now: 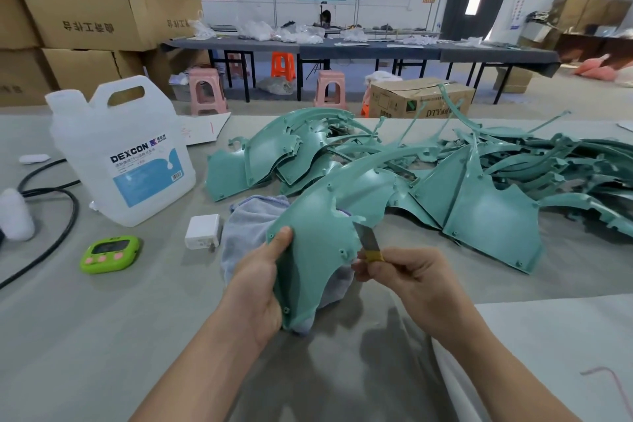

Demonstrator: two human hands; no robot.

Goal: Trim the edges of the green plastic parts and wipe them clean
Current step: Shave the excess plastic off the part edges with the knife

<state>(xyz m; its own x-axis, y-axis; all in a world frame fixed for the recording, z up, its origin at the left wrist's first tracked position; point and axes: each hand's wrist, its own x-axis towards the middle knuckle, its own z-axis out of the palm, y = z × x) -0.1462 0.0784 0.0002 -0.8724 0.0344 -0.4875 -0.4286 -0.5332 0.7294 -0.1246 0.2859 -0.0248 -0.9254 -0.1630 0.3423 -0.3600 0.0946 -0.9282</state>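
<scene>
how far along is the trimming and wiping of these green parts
Early, it seems. Done: no finished parts can be told apart. In hand: the left hand grips one green part while the right hand pinches a blade at its edge. Left: wiping it with the cloth beneath, then the pile behind.

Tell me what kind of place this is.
Probably a factory finishing workshop: a heap of green plastic parts on the worktable, stacked cardboard cartons, and a long bench with plastic stools behind.
</scene>
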